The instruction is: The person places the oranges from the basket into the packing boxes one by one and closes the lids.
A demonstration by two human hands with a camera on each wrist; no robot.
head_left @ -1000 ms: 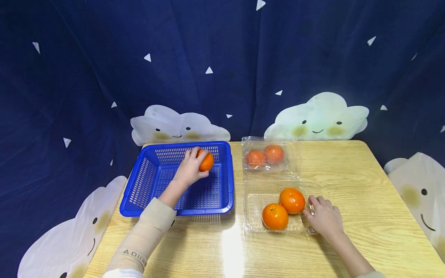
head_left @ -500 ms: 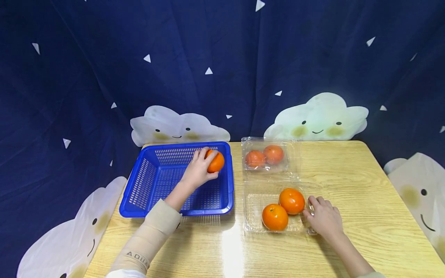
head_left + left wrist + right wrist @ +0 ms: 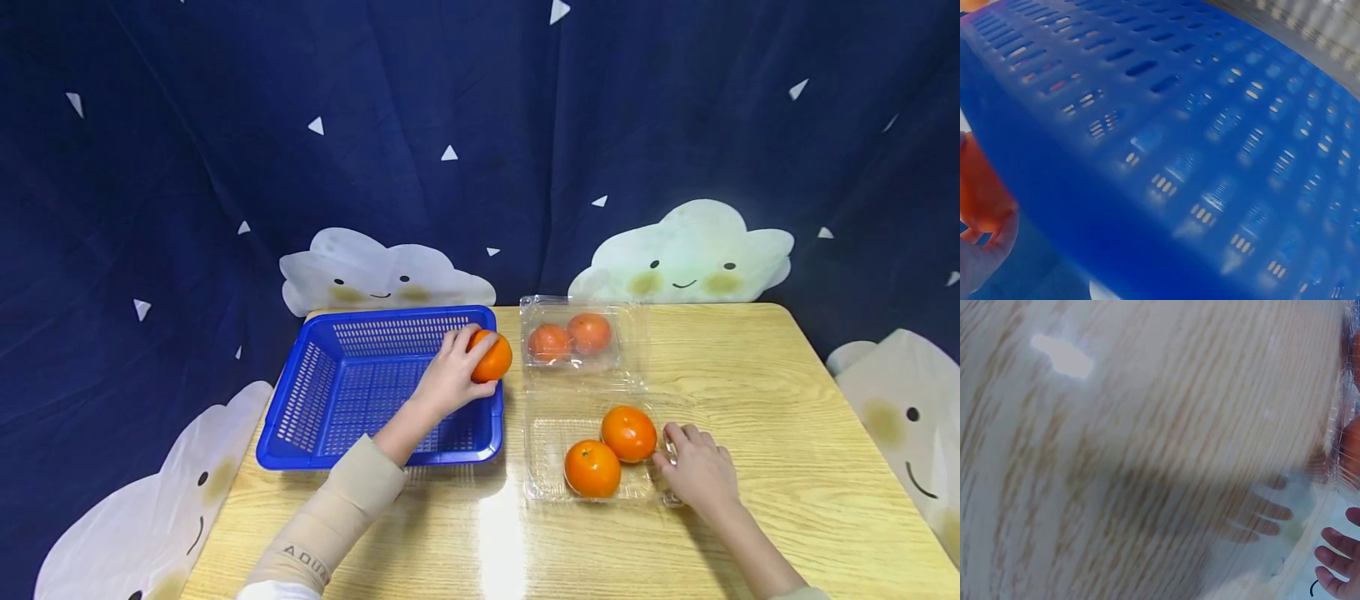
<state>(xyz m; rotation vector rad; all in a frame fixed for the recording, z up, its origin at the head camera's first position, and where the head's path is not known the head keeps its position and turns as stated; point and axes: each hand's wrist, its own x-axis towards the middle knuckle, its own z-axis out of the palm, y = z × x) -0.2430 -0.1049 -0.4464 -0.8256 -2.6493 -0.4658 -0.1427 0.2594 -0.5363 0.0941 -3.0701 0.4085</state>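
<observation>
My left hand (image 3: 455, 369) grips an orange (image 3: 495, 357) over the right rim of the blue plastic basket (image 3: 300, 461). In the left wrist view, part of the same orange (image 3: 982, 190) shows beside the basket's wall. My right hand (image 3: 699, 468) rests with relaxed fingers at the right edge of a clear plastic clamshell box (image 3: 551, 492); its fingers (image 3: 1337, 562) look loosely bent in the right wrist view. Two oranges lie in the box's front half, one nearer the front (image 3: 592, 469) and one by my right hand (image 3: 628, 434).
Behind them, two more oranges (image 3: 588, 333) show through clear plastic at the back half of the box. Basket and box stand side by side on a light wooden table (image 3: 780, 400). A dark blue curtain (image 3: 405, 100) with clouds hangs behind the table.
My left hand has carried the orange rightward and slightly toward me, from above the basket's inside to its right rim. The right hand, basket and box have stayed in place.
</observation>
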